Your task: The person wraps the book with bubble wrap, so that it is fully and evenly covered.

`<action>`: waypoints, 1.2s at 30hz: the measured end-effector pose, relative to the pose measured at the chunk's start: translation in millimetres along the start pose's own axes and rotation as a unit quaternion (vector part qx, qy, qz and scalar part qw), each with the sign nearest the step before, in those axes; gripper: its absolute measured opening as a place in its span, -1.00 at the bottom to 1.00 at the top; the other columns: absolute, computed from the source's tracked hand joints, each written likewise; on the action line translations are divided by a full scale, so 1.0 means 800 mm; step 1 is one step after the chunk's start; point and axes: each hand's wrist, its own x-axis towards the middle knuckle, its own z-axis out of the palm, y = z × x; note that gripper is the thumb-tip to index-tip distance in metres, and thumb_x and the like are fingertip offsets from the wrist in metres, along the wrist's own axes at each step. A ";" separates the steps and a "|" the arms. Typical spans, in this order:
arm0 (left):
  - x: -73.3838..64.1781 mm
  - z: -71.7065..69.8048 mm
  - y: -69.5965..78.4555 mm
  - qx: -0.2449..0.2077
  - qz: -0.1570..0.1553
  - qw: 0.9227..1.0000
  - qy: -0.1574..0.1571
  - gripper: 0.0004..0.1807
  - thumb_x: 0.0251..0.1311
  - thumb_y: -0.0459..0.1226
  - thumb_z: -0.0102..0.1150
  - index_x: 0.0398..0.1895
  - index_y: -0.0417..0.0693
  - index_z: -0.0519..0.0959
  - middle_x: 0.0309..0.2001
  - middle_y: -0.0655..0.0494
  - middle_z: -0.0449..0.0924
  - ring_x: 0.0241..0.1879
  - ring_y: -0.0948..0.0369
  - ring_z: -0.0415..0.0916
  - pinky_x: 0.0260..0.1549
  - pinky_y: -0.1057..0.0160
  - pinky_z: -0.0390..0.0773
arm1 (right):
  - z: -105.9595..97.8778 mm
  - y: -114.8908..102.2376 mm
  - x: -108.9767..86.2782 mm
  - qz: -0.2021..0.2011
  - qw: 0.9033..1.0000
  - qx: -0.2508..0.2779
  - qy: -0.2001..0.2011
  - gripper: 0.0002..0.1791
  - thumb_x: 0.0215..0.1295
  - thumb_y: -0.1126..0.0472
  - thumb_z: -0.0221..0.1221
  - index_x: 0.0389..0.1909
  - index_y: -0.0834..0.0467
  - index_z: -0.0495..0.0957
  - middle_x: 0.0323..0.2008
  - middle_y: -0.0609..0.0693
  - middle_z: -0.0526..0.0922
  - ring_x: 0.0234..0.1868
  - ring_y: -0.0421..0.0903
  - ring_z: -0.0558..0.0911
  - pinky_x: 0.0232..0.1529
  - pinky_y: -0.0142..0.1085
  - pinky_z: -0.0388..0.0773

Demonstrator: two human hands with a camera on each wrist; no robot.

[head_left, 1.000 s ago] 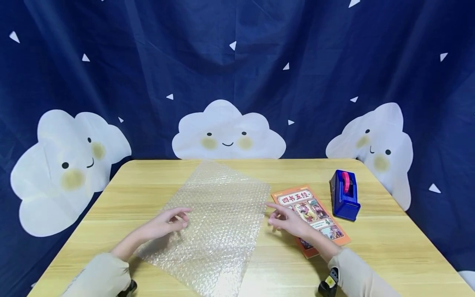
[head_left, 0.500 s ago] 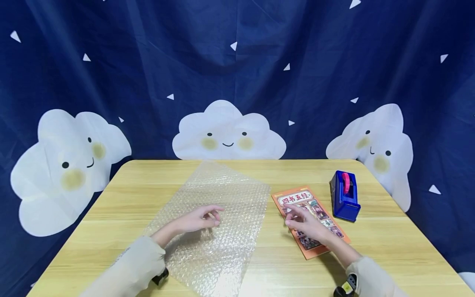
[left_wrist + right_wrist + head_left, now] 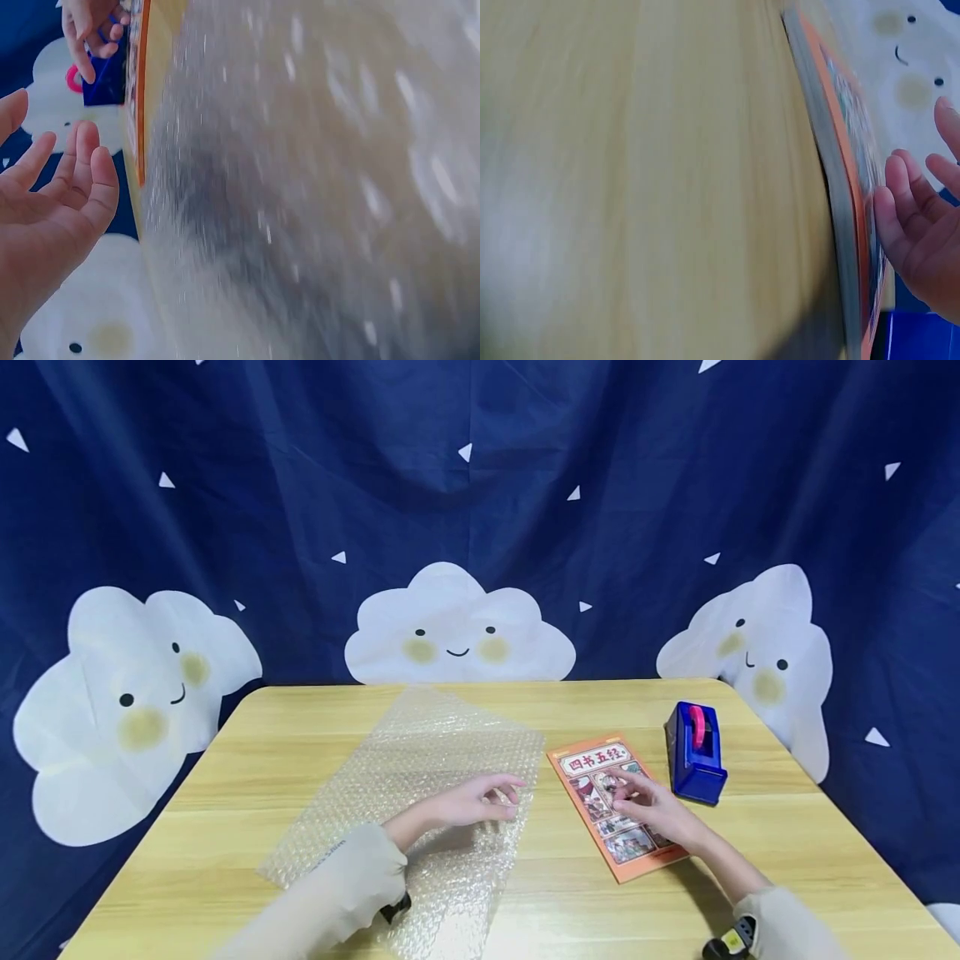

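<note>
A clear sheet of bubble wrap (image 3: 420, 743) lies flat and askew on the table. Above its right part hovers my left hand (image 3: 471, 802), fingers loosely bent and nothing in them; the left wrist view shows the same hand (image 3: 60, 195) apart from the wrap. To the right lies an orange book (image 3: 626, 860) with a comic-style cover and Chinese title. My right hand (image 3: 660, 814) is over the book's right half, its fingers relaxed and holding nothing. In the right wrist view the fingers (image 3: 889, 217) are close to the cover; whether they touch it I cannot tell.
A blue tape dispenser (image 3: 697, 768) with a pink roll (image 3: 697, 727) stands right of the book. The wooden table (image 3: 810, 868) ends at a dark blue curtain (image 3: 637, 527) printed with white clouds. Each wrist wears a small black device.
My left hand has moved right across the bubble wrap toward the book. My right hand has shifted right, from the book's left edge to over its cover. The wrap and book stay put.
</note>
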 end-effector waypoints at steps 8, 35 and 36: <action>0.032 0.036 0.010 -0.012 -0.011 0.999 -0.033 -0.45 0.24 -0.28 0.03 0.29 -0.16 0.22 0.03 -0.05 0.42 -0.03 0.18 0.43 -0.17 0.38 0.48 | -0.030 0.021 -0.021 0.036 0.997 -0.029 0.059 -0.43 0.28 0.24 0.07 0.22 0.46 0.19 -0.21 0.21 0.50 -0.34 -0.27 0.52 -0.40 -0.35 0.54; 0.063 0.066 0.017 -0.057 -0.087 0.993 -0.057 -0.39 0.21 -0.26 0.05 0.33 -0.10 0.15 0.22 -0.17 0.27 0.14 -0.01 0.33 -0.12 0.26 0.50 | -0.018 0.005 -0.055 0.150 0.986 -0.031 0.062 -0.31 0.33 0.12 0.00 0.30 0.46 0.01 0.22 0.48 0.15 0.11 0.22 0.35 0.06 -0.17 0.38; 0.063 0.067 0.017 -0.062 -0.086 0.993 -0.057 -0.38 0.21 -0.27 0.05 0.33 -0.10 0.14 0.23 -0.18 0.25 0.13 -0.01 0.34 -0.13 0.25 0.50 | -0.017 0.004 -0.056 0.149 0.986 -0.030 0.066 -0.31 0.33 0.12 0.00 0.29 0.47 0.01 0.22 0.48 0.16 0.12 0.25 0.34 0.11 -0.07 0.33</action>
